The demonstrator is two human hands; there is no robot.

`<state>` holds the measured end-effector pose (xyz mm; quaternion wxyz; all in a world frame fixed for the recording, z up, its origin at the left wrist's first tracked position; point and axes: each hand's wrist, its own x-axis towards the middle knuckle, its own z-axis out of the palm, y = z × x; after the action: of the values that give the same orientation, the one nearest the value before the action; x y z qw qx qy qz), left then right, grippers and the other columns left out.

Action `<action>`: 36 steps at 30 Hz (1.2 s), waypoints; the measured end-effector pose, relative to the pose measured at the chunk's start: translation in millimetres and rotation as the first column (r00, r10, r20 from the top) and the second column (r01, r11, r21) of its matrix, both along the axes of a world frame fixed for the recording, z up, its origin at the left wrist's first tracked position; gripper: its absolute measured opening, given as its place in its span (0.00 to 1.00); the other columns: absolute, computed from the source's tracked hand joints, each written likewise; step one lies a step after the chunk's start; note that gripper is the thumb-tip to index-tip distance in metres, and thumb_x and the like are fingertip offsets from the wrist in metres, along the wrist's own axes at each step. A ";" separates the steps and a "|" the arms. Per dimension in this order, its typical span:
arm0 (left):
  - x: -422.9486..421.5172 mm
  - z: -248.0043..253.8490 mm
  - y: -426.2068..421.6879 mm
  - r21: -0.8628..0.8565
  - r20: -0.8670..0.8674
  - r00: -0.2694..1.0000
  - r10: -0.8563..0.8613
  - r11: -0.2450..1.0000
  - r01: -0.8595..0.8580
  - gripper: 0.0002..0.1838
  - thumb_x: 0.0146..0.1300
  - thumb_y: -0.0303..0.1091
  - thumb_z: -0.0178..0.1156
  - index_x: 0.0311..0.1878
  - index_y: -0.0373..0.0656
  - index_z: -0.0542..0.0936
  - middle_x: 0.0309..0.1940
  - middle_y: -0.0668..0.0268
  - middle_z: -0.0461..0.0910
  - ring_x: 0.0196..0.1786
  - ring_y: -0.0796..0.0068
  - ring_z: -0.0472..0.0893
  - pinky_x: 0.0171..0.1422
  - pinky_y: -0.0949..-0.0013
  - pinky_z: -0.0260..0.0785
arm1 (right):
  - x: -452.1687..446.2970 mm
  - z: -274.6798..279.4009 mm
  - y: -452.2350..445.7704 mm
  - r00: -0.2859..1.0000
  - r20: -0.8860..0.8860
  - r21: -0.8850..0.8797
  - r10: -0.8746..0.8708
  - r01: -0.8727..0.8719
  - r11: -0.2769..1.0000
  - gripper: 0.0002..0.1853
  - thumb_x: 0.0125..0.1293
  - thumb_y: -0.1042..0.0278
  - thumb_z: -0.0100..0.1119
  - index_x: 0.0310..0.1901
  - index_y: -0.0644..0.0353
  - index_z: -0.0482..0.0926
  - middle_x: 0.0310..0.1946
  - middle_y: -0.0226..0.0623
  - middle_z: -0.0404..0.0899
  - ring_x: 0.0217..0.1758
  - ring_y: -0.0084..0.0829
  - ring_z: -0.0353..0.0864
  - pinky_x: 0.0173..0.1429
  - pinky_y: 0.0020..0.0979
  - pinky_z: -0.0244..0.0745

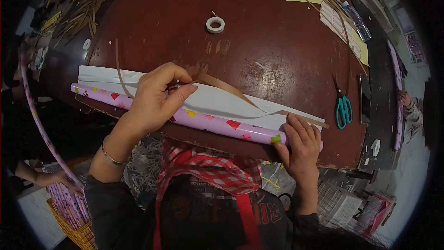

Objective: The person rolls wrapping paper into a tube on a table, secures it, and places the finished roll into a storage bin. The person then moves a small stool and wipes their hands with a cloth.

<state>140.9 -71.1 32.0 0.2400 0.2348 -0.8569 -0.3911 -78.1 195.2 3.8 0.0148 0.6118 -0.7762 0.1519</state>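
A roll of purple patterned wrapping paper (215, 122) lies along the table's near edge, its white inner side (215, 99) showing behind it. Between finger and thumb, my left hand (159, 95) pinches a thin brown strip (231, 90). The strip arches over the white sheet towards my right hand (300, 143), and another length of it stands up left of my left wrist. My right hand is over the roll's right end, thumb on the near side, fingers pressing the strip against the white paper. The strip's tip sticks out past those fingers.
A white tape roll (215, 25) sits mid-table. Teal-handled scissors (342, 109) and a phone (364, 98) lie at right, with a bottle (356, 21) and brown strips behind. A person at left holds a long roll by a yellow basket (69, 224); another person's hand (405, 99) is far right.
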 end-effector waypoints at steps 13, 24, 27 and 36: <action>23.2 11.6 -10.0 -0.194 -0.048 0.983 0.175 0.964 -0.181 0.04 0.56 0.19 0.64 0.33 0.34 0.78 0.31 0.63 0.77 0.32 0.74 0.77 0.37 0.72 0.70 | -0.4 -2.1 0.0 1.000 -0.006 -0.011 0.002 -0.002 1.000 0.23 0.57 0.53 0.68 0.48 0.60 0.79 0.59 0.42 0.76 0.63 0.42 0.73 0.64 0.51 0.61; 49.2 26.0 -26.9 0.029 0.200 0.979 0.045 0.998 -0.052 0.05 0.60 0.26 0.65 0.34 0.35 0.80 0.26 0.66 0.76 0.30 0.78 0.74 0.34 0.73 0.65 | -1.0 -0.9 1.1 1.000 -0.007 -0.007 -0.001 0.001 1.000 0.23 0.57 0.51 0.68 0.48 0.60 0.79 0.59 0.41 0.76 0.63 0.42 0.73 0.64 0.51 0.61; 58.6 25.4 -38.0 0.151 0.257 0.966 0.029 0.986 -0.069 0.06 0.62 0.28 0.65 0.34 0.34 0.81 0.25 0.66 0.76 0.29 0.79 0.73 0.34 0.73 0.64 | -1.4 -0.9 0.8 1.000 -0.014 -0.004 0.003 -0.003 1.000 0.24 0.57 0.51 0.68 0.48 0.60 0.80 0.59 0.41 0.76 0.63 0.42 0.73 0.63 0.51 0.61; 45.7 11.2 -40.7 0.014 0.406 0.910 0.081 0.995 -0.095 0.07 0.60 0.30 0.64 0.33 0.35 0.80 0.25 0.61 0.77 0.28 0.69 0.76 0.34 0.67 0.67 | -1.6 1.3 0.5 1.000 0.001 0.025 0.004 -0.004 1.000 0.24 0.57 0.51 0.67 0.47 0.61 0.80 0.59 0.42 0.76 0.63 0.43 0.74 0.63 0.51 0.61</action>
<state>186.5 -111.8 43.2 0.0711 0.3531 -0.8698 -0.3371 -79.6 195.7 5.1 0.0066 0.6134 -0.7768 0.1425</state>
